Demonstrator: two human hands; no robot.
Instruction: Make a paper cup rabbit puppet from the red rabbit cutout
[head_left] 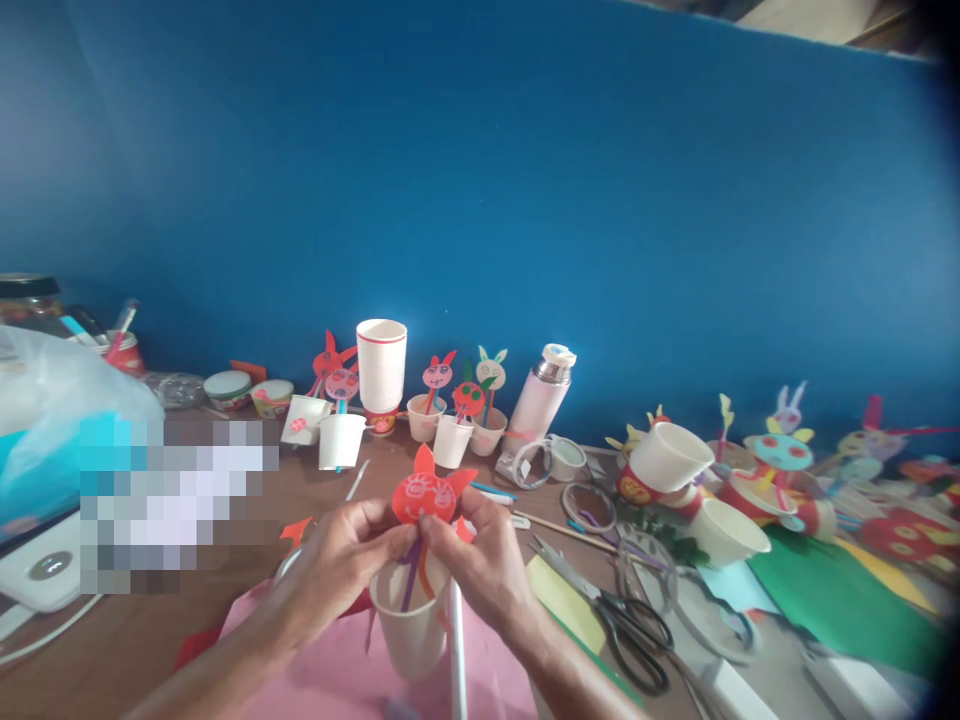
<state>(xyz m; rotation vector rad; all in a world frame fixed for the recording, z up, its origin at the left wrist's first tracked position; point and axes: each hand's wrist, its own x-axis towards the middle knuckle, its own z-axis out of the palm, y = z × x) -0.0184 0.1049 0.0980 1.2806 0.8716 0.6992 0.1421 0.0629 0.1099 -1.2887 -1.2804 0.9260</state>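
Observation:
Between my two hands is a red paper bunny face with pointed ears and a drawn face. My left hand pinches its lower left edge, and my right hand pinches its lower right, thumbs in front. Below the face, a purple strip and an orange strip lead down into a white paper cup. The cup stands upright over pink paper. Most of the fingers behind the face are hidden.
Finished-looking paper animals in cups line the wall beside a tall cup stack and a pink thermos. Scissors, tape rolls and green paper lie right. A plastic bag sits left.

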